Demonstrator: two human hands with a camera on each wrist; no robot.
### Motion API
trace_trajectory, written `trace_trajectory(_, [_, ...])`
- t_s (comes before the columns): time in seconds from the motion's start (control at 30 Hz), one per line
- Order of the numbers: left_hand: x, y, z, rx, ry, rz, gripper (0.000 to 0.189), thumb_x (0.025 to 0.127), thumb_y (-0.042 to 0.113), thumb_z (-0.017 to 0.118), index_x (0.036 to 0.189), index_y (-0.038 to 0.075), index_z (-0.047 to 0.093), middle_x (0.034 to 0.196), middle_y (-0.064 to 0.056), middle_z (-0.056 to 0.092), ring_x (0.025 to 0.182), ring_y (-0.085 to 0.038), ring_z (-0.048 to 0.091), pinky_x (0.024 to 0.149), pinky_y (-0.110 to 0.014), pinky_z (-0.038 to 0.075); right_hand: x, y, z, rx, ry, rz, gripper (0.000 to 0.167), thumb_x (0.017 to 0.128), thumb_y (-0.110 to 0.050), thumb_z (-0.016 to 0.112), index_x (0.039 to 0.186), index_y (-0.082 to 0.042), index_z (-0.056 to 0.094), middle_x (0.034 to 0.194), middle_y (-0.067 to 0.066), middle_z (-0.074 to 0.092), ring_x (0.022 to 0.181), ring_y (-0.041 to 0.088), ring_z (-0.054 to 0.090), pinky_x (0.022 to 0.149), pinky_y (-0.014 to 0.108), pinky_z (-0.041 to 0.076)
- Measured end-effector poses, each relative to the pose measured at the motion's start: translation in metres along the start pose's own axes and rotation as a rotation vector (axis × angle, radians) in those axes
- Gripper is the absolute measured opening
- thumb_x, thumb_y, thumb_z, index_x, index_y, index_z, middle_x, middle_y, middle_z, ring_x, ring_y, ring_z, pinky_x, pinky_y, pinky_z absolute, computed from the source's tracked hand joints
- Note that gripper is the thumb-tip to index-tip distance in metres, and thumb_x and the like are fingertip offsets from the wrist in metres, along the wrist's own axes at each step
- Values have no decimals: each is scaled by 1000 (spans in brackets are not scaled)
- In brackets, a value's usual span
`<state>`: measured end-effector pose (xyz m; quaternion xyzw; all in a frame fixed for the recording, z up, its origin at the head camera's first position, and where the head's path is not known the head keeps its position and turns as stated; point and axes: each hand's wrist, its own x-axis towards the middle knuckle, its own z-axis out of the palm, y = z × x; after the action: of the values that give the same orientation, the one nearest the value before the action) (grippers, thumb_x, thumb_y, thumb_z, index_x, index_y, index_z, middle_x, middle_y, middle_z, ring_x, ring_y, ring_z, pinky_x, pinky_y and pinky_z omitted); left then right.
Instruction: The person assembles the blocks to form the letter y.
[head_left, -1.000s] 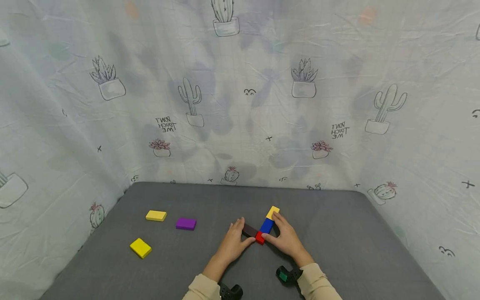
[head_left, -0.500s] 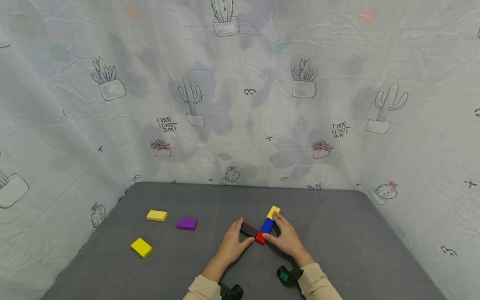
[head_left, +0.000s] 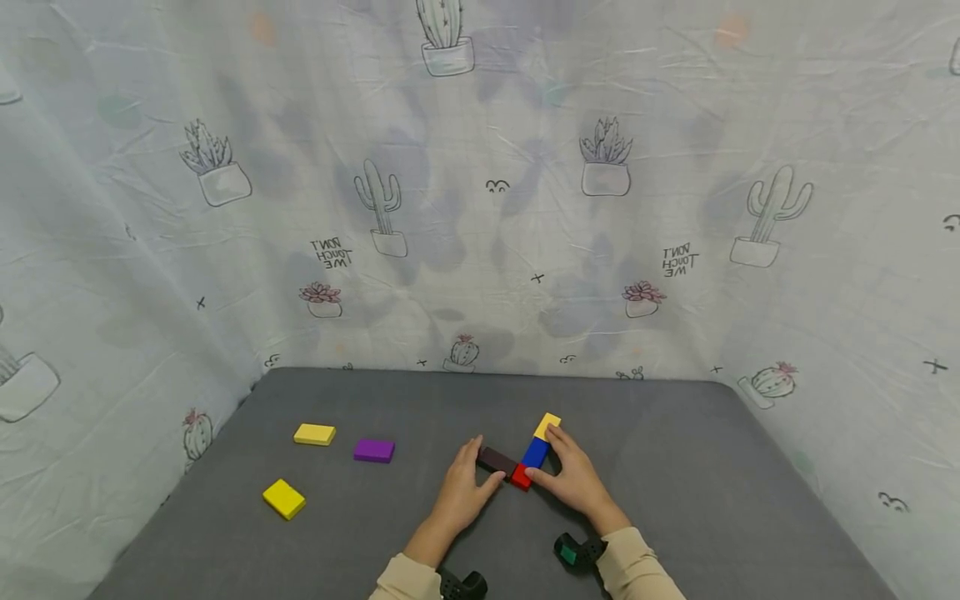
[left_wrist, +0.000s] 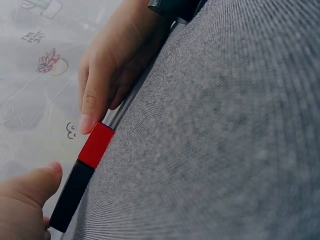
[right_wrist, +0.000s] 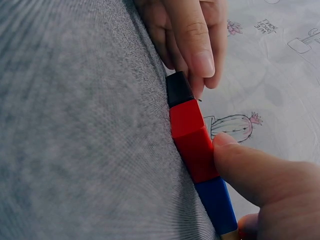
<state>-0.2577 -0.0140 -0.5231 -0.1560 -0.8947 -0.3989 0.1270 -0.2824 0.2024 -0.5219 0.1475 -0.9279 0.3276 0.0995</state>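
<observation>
A dark brown block (head_left: 498, 462), a red block (head_left: 521, 477), a blue block (head_left: 536, 453) and a yellow block (head_left: 547, 426) lie end to end in a bent line on the table. At the brown block's outer end is my left hand (head_left: 459, 492), its fingertips by the far end and its thumb apart in the left wrist view. My right hand (head_left: 576, 475) rests along the right side of the line. Its thumb touches the red block, while its forefinger reaches the yellow one. In the right wrist view, the yellow block is mostly cut off.
Further left lie a pale yellow block (head_left: 314, 434), a purple block (head_left: 374, 451) and a bright yellow block (head_left: 284, 499). A grey cloth covers the table (head_left: 705, 492). Behind it hangs a curtain (head_left: 495, 233) with cactus drawings.
My left hand has shifted slightly left, widening the gap between its thumb and the brown block. The right hand and the blocks look nearly unchanged.
</observation>
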Motion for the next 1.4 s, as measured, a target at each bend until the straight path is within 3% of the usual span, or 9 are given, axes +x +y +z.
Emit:
trace_trajectory(0.3, [-2, -4, -5, -70, 23, -11, 58, 92, 25, 62, 139, -3, 41, 137, -23, 48, 126, -40, 46, 100, -56, 41, -1, 2, 0, 8, 0, -4, 84, 80, -47, 72, 141, 3, 41, 147, 18, 39, 133, 39, 39, 105, 55, 37])
trace_trajectory(0.53, [-2, -12, -12, -49, 121, 12, 50, 91, 17, 63, 133, -5, 47, 124, -18, 57, 118, -34, 55, 97, -50, 45, 0, 0, -1, 20, -3, -22, 84, 80, -46, 72, 140, 3, 42, 147, 18, 39, 133, 38, 39, 105, 55, 37])
trace_trajectory(0.7, [-6, -16, -22, -45, 162, -2, 50, 91, 16, 63, 133, -6, 47, 124, -18, 57, 118, -34, 54, 97, -50, 45, -1, -1, 0, 33, -16, -20, 84, 80, -45, 72, 141, 3, 41, 148, 18, 38, 134, 39, 38, 105, 55, 36])
trace_trajectory(0.97, [-6, -24, -46, -39, 214, -47, 53, 92, 16, 62, 136, -6, 43, 131, -21, 53, 121, -39, 50, 97, -54, 44, -2, 1, 0, 31, -10, -2, 83, 81, -46, 71, 142, 2, 40, 149, 18, 37, 134, 40, 37, 105, 56, 36])
trace_trajectory(1.4, [-17, -56, -93, 4, 394, -153, 50, 90, 13, 64, 132, -8, 47, 125, -25, 55, 117, -43, 51, 96, -57, 43, -2, -1, -2, 39, -19, -5, 82, 81, -44, 71, 141, 3, 40, 148, 19, 37, 134, 40, 37, 106, 56, 36])
